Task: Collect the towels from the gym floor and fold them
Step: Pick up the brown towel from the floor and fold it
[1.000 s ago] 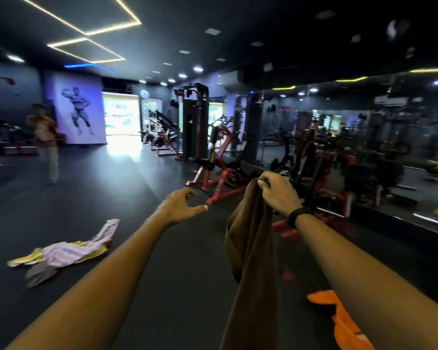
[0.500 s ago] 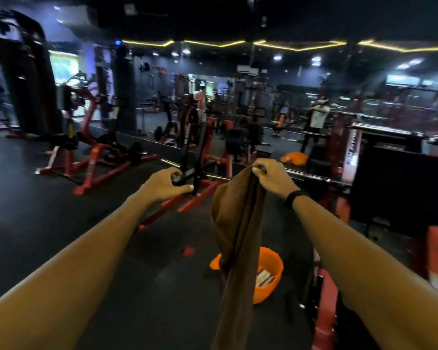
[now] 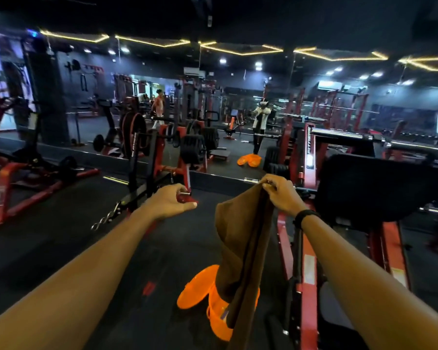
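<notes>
1. I stand on a dark gym floor (image 3: 61, 248), both bare arms stretched forward, facing a mirrored wall lined with red and black weight machines.
2. My right hand (image 3: 280, 192) is at about one o'clock, at chest height. Its grip is closed tight: fingers and thumb pinch the top edge of a brown towel (image 3: 240, 243), which hangs straight down in long bunched folds.
3. My left hand (image 3: 171, 202) is at about eleven o'clock, well apart from the towel. Its grip is loose, fingers gently curled, thumb pointing toward the cloth, holding nothing.
4. Below the towel, at six o'clock, an orange plastic basket (image 3: 216, 317) lies on the floor, with its orange lid (image 3: 196, 289) just beside it. The towel's lower end hangs in front of the basket.
5. To fold well, I judge my left hand should cross to the towel's top edge, find the free corner, and pull the cloth wide and flat before the first fold.
6. Risk, as I judge it: the bunched cloth may hide the true corner, giving a crooked fold.
</notes>
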Demonstrator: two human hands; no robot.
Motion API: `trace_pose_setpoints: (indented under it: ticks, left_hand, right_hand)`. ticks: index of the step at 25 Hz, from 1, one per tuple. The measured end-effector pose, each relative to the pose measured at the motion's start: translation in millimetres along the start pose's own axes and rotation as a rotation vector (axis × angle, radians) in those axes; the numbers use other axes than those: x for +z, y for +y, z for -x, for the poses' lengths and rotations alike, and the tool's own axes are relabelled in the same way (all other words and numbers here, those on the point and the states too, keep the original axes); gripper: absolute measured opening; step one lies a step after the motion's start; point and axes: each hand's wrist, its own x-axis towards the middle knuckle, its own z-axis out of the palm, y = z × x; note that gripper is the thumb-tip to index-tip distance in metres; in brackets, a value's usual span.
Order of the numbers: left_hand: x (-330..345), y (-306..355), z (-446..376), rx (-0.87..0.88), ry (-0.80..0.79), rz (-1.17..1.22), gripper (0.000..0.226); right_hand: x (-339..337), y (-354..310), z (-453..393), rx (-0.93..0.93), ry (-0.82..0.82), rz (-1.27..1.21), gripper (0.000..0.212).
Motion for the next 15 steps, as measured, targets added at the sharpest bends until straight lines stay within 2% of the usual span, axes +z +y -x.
trace_pose_setpoints:
  ticks: [4, 10, 15]
  left_hand:
    - [20.7, -8.0, -97.5, 0.035, -0.061, -0.090, 0.065]
    - [29.9, 1.1, -241.4, 0.041, -0.078, -0.042, 0.065]
    - [59.4, -9.1, -339.2, 0.033, -0.092, 0.030, 0.056]
  right_hand:
    - [23.4, 51.6, -73.3, 0.006, 0.018, -0.010, 0.016]
    - [36.8, 117.9, -193.8, -0.032, -0.070, 0.013, 0.017]
    - [44.8, 155.6, -271.9, -0.059, -0.066, 0.008, 0.019]
